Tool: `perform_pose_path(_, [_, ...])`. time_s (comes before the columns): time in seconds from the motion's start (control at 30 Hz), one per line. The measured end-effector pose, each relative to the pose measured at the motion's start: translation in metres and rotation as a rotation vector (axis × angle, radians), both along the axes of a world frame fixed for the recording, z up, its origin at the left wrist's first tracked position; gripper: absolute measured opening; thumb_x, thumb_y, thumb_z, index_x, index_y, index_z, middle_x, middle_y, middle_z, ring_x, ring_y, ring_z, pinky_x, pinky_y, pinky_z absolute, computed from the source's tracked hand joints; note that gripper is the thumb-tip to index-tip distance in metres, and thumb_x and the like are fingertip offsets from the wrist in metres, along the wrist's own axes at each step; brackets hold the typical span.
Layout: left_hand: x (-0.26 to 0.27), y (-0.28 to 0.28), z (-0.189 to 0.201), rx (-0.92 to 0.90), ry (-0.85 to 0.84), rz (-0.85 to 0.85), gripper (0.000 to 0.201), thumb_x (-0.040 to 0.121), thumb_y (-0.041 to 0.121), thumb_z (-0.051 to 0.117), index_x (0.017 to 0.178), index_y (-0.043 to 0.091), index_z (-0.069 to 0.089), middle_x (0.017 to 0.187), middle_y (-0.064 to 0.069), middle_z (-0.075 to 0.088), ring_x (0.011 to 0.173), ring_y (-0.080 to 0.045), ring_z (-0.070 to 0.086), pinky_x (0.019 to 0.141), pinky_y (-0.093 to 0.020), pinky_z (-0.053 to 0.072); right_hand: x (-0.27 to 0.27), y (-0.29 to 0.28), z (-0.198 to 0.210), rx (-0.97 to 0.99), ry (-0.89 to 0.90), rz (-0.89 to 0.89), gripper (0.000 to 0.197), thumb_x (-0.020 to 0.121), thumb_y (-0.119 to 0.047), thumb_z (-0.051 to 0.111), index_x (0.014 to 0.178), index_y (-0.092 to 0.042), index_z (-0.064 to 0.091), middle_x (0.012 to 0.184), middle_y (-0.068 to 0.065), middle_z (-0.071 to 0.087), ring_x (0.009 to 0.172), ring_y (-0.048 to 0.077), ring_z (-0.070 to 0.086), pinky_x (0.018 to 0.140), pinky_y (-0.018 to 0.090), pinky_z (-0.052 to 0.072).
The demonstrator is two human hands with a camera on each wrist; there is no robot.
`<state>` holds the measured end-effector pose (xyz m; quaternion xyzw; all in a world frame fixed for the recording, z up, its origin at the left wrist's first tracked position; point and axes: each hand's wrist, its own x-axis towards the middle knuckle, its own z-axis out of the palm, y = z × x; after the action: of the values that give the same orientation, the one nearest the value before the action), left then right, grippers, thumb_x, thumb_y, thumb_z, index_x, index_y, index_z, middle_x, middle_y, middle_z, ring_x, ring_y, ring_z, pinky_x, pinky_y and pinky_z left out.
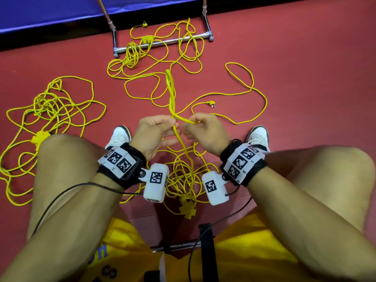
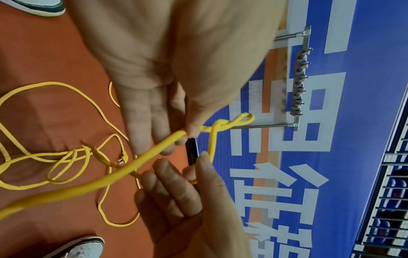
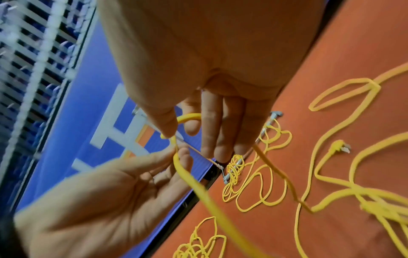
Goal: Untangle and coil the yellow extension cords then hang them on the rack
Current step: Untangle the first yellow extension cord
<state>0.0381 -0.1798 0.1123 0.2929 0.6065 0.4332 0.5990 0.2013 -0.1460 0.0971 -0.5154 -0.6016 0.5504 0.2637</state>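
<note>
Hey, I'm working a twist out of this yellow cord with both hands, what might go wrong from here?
1. The left hand and right hand pinch the twisted loop; pulling apart may cinch it into a knot.
2. The held cord drops into the pile between the feet, so lifting may drag more tangle.
3. Cord draped over the rack base may snag there.

Red floor (image 1: 305, 58) all around, with a blue banner (image 1: 50, 13) running along the far edge, big white characters (image 2: 287, 108) printed on it. White sneakers (image 1: 119, 136) poke out below yellow shorts (image 1: 254, 251). Thin black cables (image 1: 67, 190) trail off the wrist cameras (image 1: 155, 183).
</note>
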Motion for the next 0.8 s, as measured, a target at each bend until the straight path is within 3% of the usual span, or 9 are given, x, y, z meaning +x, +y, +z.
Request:
perform_pose_path(0.07, [-0.001,-0.001,-0.001,-0.017,0.082,-0.018,0.014,0.097,0.008,0.06,0.087,0.011,0.068,0.082,-0.004,0.072,0.072,-0.015,0.072,0.062,-0.033,0.06,0.002,-0.003,0.0,0.168,-0.147,0.045,0.03,0.085,-0.047,0.069,0.067,-0.024,0.061,0.065,0.004,0.069,0.059,0.016,0.062,0.062,0.036,0.051])
perform_pose_path(0.1, [-0.001,-0.001,-0.001,-0.026,0.113,-0.027,0.014,0.097,0.008,0.061,0.086,0.01,0.069,0.08,-0.004,0.071,0.069,-0.015,0.071,0.062,-0.033,0.061,0.003,-0.005,0.003,0.215,-0.154,0.039,0.035,0.086,-0.051,0.066,0.069,-0.021,0.06,0.063,0.007,0.068,0.057,0.021,0.061,0.058,0.037,0.049])
perform_pose_path(0.17, [0.0,-0.001,-0.003,-0.05,0.142,-0.031,0.012,0.096,0.007,0.062,0.086,0.008,0.07,0.076,-0.004,0.068,0.065,-0.015,0.069,0.064,-0.036,0.062,0.003,-0.003,0.007,0.237,-0.096,-0.03,0.039,0.086,-0.053,0.065,0.074,-0.016,0.06,0.064,0.011,0.067,0.06,0.028,0.062,0.058,0.039,0.05])
perform_pose_path(0.23, [0.0,-0.001,-0.004,-0.076,0.158,-0.027,0.011,0.095,0.007,0.063,0.086,0.009,0.069,0.075,-0.005,0.066,0.063,-0.015,0.069,0.066,-0.039,0.061,0.006,0.006,0.007,0.224,-0.034,-0.157,0.037,0.086,-0.051,0.066,0.075,-0.015,0.06,0.068,0.01,0.07,0.063,0.026,0.067,0.063,0.041,0.054])
perform_pose_path(0.33, [-0.003,0.001,-0.006,-0.103,0.168,-0.022,0.009,0.095,0.007,0.064,0.088,0.01,0.069,0.077,-0.005,0.065,0.065,-0.015,0.069,0.071,-0.042,0.061,0.018,0.026,0.005,0.189,0.033,-0.383,0.033,0.083,-0.056,0.062,0.074,-0.024,0.058,0.072,0.0,0.074,0.071,0.02,0.072,0.074,0.051,0.057])
perform_pose_path(0.53, [-0.007,0.003,-0.008,-0.101,0.169,0.007,0.009,0.098,0.008,0.059,0.095,0.008,0.067,0.079,-0.005,0.063,0.068,-0.015,0.067,0.07,-0.037,0.061,0.054,0.05,0.008,0.243,0.077,-0.702,0.02,0.081,-0.055,0.061,0.064,-0.043,0.059,0.071,-0.001,0.073,0.071,0.021,0.072,0.076,0.058,0.055])
perform_pose_path(0.63, [-0.011,0.005,-0.006,-0.083,0.199,0.005,0.01,0.1,0.01,0.057,0.097,0.009,0.067,0.081,-0.004,0.063,0.07,-0.015,0.066,0.072,-0.038,0.062,0.063,0.054,0.007,0.265,0.064,-0.779,0.022,0.081,-0.051,0.063,0.063,-0.04,0.059,0.07,-0.002,0.072,0.073,0.023,0.071,0.078,0.056,0.054])
perform_pose_path(0.8, [-0.015,0.003,-0.003,-0.063,0.2,-0.004,0.012,0.1,0.011,0.057,0.094,0.011,0.068,0.079,-0.001,0.063,0.071,-0.013,0.066,0.066,-0.032,0.06,0.068,0.053,0.009,0.292,0.044,-0.864,0.027,0.085,-0.034,0.068,0.064,-0.025,0.054,0.065,-0.001,0.068,0.069,0.029,0.069,0.072,0.043,0.056])
